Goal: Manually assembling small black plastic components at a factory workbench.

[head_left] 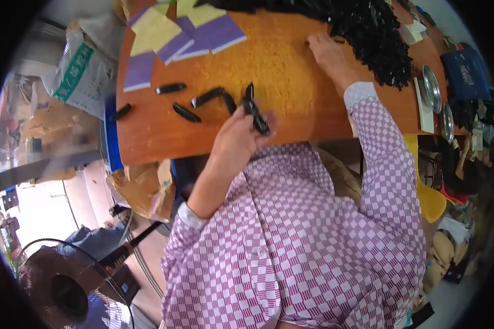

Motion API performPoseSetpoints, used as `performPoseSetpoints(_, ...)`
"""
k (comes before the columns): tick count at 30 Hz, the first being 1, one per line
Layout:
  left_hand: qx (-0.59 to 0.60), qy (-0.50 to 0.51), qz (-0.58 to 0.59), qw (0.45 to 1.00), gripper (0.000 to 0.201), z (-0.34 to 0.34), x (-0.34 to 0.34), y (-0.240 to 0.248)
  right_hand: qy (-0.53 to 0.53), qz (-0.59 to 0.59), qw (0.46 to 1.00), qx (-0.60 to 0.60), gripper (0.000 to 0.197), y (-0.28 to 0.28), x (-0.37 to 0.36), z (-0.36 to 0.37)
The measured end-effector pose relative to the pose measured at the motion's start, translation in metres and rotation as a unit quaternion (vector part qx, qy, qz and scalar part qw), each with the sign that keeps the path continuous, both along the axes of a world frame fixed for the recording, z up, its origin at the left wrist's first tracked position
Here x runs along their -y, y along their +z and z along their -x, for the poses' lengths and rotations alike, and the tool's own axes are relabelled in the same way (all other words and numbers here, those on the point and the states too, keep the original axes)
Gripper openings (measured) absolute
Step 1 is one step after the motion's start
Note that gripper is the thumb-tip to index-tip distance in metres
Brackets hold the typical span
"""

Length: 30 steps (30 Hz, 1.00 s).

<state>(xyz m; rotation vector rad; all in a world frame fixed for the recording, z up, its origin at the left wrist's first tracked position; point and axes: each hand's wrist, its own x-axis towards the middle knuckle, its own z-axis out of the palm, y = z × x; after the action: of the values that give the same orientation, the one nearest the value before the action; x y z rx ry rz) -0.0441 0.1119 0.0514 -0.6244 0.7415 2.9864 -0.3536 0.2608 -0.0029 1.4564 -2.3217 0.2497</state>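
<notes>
Several glossy black elongated pieces (256, 116) lie across my left hand (239, 134), near the table's front edge. Its fingers curl round them, and the fingertips are slightly blurred. My right hand (326, 55) reaches to the far side of the table, beside a big heap of shiny black pieces (368, 38). The right fingers are bent down, with a small dark piece (308, 42) at their tips. Loose black pieces (186, 113) lie on the wooden table (280, 60) left of my left hand, some with a pale end.
Purple and yellow pads or cards (217, 34) are spread at the far left. Metal dishes (431, 90) and a pale strip (425, 109) stand at the right edge. A white sack (74, 74) and a fan (66, 290) are to the left, a yellow chair (431, 200) to the right.
</notes>
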Motion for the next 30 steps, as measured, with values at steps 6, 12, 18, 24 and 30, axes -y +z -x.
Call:
performPoseSetpoints(6, -0.044, -0.012, -0.024, 0.999, 0.039, 0.012, -0.001, -0.002, 0.061, 0.209, 0.965, 0.143, 0.013, 0.057, -0.004, -0.100)
performPoseSetpoints(12, -0.083, -0.039, -0.041, 0.995, 0.033, 0.027, -0.020, 0.001, 0.064, 0.253, 0.956, 0.135, 0.018, 0.081, -0.024, -0.178)
performPoseSetpoints(18, -0.099, -0.089, -0.039, 0.990, 0.038, 0.038, -0.035, -0.001, 0.074, 0.254, 0.962, 0.063, 0.024, 0.073, -0.043, -0.194)
performPoseSetpoints(24, -0.102, -0.108, -0.031, 0.989, 0.040, 0.046, -0.041, -0.003, 0.055, 0.230, 0.971, 0.041, 0.023, 0.069, -0.049, -0.194)
performPoseSetpoints(30, -0.073, -0.124, -0.018, 0.989, 0.038, 0.043, -0.039, -0.005, 0.017, 0.272, 0.949, 0.159, 0.020, 0.073, -0.045, -0.192)
